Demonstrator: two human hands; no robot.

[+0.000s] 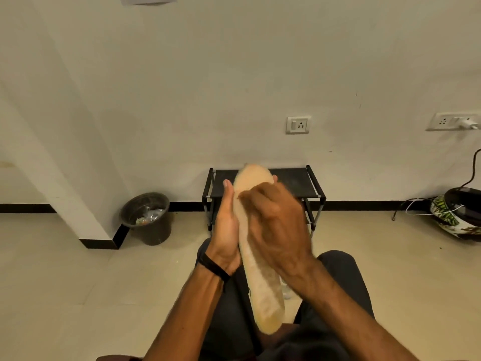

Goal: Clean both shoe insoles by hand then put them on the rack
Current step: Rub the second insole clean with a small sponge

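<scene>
Over by the far wall, left of the rack, a dark bin (146, 218) stands on the tiled floor (65, 277), and there's crumpled litter in it, silvery scraps and bits of colour, nothing I can identify. Far right, a round patterned pot (454, 217) with a dark top and white and black cables draped across it; what is inside it is hidden. No writing or label readable anywhere from here.

Now the hands. A tan insole (263, 290) is held up lengthwise in front of the person, toe end toward the wall, heel end near the lap. The left hand (226, 225) lies flat along its left edge, fingers straight, supporting it. The right hand (273, 220) is spread over the top face, blurred, palm down on the insole. Behind it, the low black rack (294, 183) stands against the wall, under a wall socket (298, 125).
</scene>
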